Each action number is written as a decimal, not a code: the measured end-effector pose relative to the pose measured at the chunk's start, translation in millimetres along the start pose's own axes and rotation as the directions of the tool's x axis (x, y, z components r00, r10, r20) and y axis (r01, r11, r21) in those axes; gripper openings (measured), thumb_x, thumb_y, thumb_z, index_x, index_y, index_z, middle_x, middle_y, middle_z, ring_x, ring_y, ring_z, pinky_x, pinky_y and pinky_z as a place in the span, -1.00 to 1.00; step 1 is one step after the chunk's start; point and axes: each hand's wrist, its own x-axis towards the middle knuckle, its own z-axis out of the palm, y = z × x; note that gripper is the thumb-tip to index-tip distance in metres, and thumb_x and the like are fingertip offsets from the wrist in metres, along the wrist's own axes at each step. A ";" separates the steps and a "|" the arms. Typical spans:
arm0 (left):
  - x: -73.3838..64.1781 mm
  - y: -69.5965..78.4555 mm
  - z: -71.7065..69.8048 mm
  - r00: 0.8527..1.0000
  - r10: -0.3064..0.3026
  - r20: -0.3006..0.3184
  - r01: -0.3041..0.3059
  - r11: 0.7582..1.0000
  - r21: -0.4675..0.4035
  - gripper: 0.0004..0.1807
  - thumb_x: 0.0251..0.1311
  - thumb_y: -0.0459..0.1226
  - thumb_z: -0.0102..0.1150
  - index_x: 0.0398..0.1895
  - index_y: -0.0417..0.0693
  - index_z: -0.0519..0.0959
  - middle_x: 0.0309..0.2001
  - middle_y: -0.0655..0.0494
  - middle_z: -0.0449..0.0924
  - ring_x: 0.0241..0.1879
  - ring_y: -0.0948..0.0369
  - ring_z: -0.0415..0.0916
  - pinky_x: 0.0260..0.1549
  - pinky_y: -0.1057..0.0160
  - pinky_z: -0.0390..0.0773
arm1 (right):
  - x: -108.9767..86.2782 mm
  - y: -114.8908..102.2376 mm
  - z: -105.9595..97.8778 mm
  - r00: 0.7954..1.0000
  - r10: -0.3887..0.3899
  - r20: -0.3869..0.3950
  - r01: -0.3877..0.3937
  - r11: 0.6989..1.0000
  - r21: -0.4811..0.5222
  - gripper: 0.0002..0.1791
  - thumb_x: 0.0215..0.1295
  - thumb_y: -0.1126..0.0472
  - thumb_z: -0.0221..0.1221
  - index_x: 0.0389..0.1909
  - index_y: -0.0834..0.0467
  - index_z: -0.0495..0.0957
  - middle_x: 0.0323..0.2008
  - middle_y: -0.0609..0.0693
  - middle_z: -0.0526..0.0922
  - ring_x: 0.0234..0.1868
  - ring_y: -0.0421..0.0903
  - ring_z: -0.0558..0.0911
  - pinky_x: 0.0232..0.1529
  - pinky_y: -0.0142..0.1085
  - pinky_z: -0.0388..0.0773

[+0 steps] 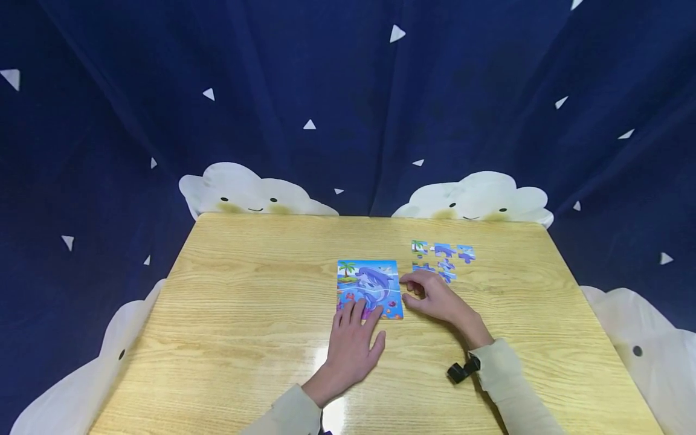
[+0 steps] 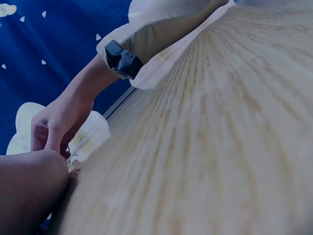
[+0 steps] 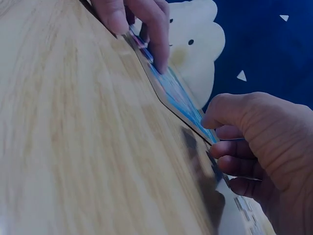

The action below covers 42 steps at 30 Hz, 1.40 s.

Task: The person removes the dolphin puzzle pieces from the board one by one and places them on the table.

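Note:
A square dolphin picture board (image 1: 373,284) lies flat on the wooden table, with a palm tree, a dolphin and sea creatures printed on it. Spread fingertips of my left hand (image 1: 350,350) rest on its near edge. Beside its right edge is my right hand (image 1: 432,296), fingers loosely bent and a gap between thumb and forefinger. In the right wrist view, the thumb of the right hand (image 3: 264,142) is right at the board's edge (image 3: 176,100), and no piece shows in its fingers. Several jigsaw pieces (image 1: 444,250) lie just beyond that hand, which partly covers the nearest ones.
The wooden table (image 1: 244,302) stretches out on both sides of the board. A dark blue curtain (image 1: 348,90) with white triangles and clouds hangs behind it. A black wrist device (image 1: 463,369) juts from the right sleeve, just above the tabletop.

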 end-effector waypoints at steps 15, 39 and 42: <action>1.1 -1.1 2.7 0.999 -0.006 0.036 0.005 1.000 0.021 -0.41 0.48 0.12 -0.10 0.52 0.28 0.40 0.45 -0.07 0.30 0.45 -0.12 0.19 0.39 -0.16 0.17 | 16.2 -8.6 5.0 0.994 0.051 0.098 -0.045 0.997 -0.066 -0.66 0.33 0.17 0.41 0.07 0.20 0.72 -0.38 -0.05 0.53 -0.37 -0.21 0.41 -0.30 -0.31 0.40; 1.2 -0.3 0.8 1.000 0.006 0.015 -0.006 1.000 0.018 -0.42 0.48 0.10 -0.08 0.50 0.26 0.43 0.42 -0.06 0.31 0.43 -0.12 0.22 0.37 -0.16 0.20 | 29.4 -6.5 5.4 0.983 0.115 0.141 -0.107 0.992 -0.062 -0.70 0.24 0.15 0.47 -0.08 0.18 0.71 -0.43 -0.12 0.51 -0.39 -0.18 0.45 -0.29 -0.30 0.45; 1.4 -0.3 0.4 1.000 0.008 0.007 -0.008 1.000 0.020 -0.42 0.47 0.10 -0.07 0.50 0.25 0.43 0.42 -0.06 0.32 0.43 -0.13 0.22 0.35 -0.16 0.22 | 30.6 -7.0 4.9 0.979 0.125 0.160 -0.120 0.992 -0.040 -0.67 0.24 0.15 0.47 -0.04 0.19 0.68 -0.41 -0.10 0.52 -0.38 -0.16 0.45 -0.28 -0.30 0.45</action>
